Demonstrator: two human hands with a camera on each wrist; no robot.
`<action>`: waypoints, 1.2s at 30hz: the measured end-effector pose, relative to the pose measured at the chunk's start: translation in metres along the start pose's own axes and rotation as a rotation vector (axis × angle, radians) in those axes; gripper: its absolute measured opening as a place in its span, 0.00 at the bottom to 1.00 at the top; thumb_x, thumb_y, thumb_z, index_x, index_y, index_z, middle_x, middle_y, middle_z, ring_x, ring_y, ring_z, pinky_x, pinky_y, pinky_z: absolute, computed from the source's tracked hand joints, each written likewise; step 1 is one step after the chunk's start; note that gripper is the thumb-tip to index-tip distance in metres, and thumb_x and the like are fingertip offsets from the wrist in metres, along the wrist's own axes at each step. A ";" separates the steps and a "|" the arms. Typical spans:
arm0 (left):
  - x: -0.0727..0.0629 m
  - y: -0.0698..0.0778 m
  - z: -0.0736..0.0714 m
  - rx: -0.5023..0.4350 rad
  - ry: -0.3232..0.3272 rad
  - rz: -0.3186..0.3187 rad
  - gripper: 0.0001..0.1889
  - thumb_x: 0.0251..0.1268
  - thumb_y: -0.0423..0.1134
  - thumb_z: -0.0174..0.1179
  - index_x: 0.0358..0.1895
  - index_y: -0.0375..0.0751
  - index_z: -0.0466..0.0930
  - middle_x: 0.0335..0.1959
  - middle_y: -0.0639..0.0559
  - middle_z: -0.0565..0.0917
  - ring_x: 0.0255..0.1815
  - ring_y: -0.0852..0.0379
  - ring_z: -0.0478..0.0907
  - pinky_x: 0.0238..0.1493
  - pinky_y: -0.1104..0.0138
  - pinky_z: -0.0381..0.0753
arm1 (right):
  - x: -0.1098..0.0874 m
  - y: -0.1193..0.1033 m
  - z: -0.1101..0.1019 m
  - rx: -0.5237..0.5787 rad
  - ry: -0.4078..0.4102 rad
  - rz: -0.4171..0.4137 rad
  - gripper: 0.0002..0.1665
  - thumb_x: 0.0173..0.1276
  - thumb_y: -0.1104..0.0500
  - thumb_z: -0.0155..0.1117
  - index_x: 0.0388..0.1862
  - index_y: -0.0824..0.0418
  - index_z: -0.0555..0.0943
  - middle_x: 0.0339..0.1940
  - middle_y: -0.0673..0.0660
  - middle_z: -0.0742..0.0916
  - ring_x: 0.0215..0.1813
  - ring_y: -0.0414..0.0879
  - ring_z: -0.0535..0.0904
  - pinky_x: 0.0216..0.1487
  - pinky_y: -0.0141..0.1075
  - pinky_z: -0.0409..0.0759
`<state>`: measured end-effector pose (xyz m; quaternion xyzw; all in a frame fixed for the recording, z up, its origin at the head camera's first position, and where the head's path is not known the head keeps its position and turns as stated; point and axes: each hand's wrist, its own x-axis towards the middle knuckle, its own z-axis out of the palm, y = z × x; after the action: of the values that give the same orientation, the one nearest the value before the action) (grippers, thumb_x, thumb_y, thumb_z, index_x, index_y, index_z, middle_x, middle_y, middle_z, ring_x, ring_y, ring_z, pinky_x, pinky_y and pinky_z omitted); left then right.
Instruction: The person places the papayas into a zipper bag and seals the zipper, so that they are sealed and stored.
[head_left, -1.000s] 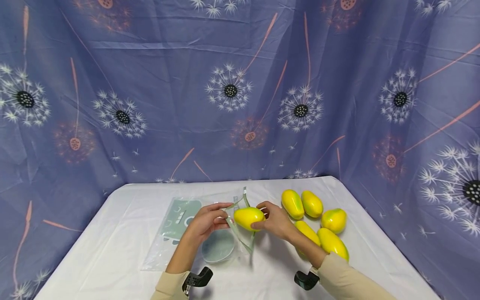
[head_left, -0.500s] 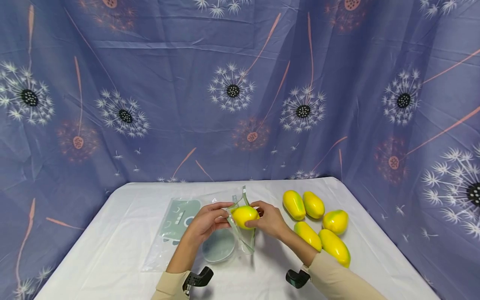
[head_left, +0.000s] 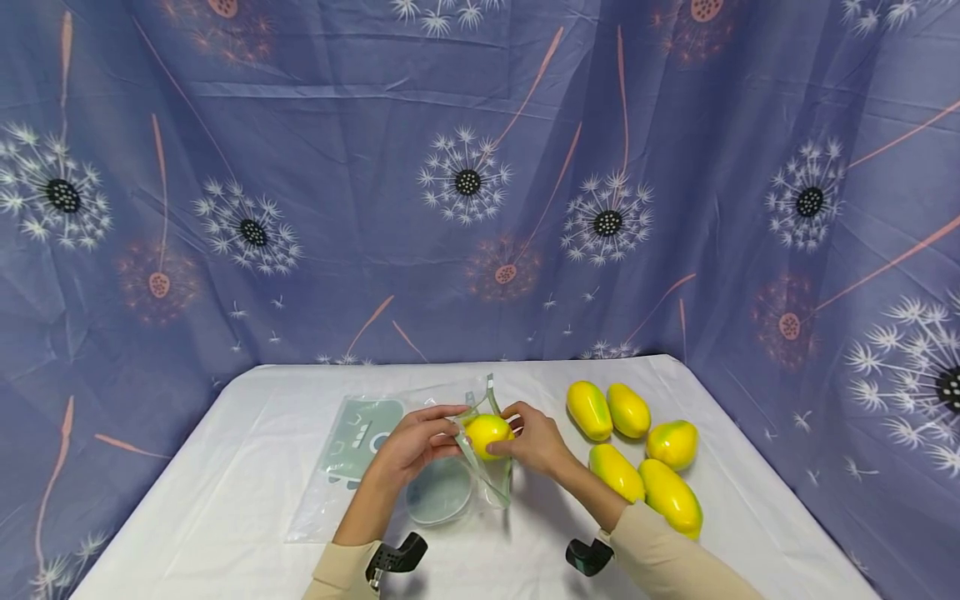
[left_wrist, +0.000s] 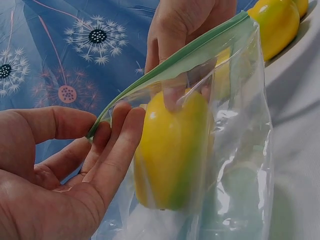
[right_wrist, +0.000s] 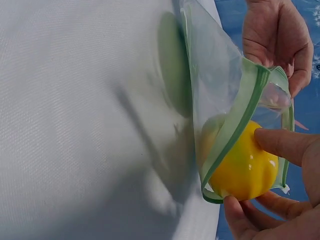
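A yellow mango (head_left: 486,437) with a green tinge sits partly inside the mouth of a clear zip bag (left_wrist: 235,165) with a green zip edge. My right hand (head_left: 534,440) holds the mango by its outer end, thumb and fingers around it. In the left wrist view the mango's far end (left_wrist: 170,175) shows through the clear plastic. My left hand (head_left: 416,446) pinches the green zip edge (left_wrist: 165,67) between thumb and forefinger. The bag's mouth gapes toward the right, and the mango's inner part is seen only through plastic.
Several more mangoes (head_left: 617,471) lie in a group on the right of the white-covered table (head_left: 225,483). Clear plastic with a green printed panel (head_left: 362,437) and a green oval (head_left: 438,492) lies flat at left. A blue dandelion-patterned curtain (head_left: 360,208) stands behind.
My right hand has moved left, taking the mango deeper into the bag's mouth. My left hand has stayed on the bag's edge.
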<state>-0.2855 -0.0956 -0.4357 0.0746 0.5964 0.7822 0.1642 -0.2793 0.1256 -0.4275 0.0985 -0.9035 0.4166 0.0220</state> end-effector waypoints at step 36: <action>-0.001 0.000 -0.002 -0.006 -0.011 0.000 0.28 0.64 0.25 0.56 0.70 0.24 0.69 0.49 0.39 0.81 0.38 0.56 0.85 0.44 0.65 0.89 | 0.012 0.023 -0.064 -0.102 0.055 0.073 0.35 0.57 0.53 0.80 0.63 0.59 0.80 0.46 0.61 0.88 0.49 0.54 0.85 0.42 0.44 0.87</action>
<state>-0.2853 -0.0974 -0.4362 0.0784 0.5932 0.7835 0.1675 -0.2987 0.1864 -0.4014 0.0525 -0.9256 0.3730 0.0367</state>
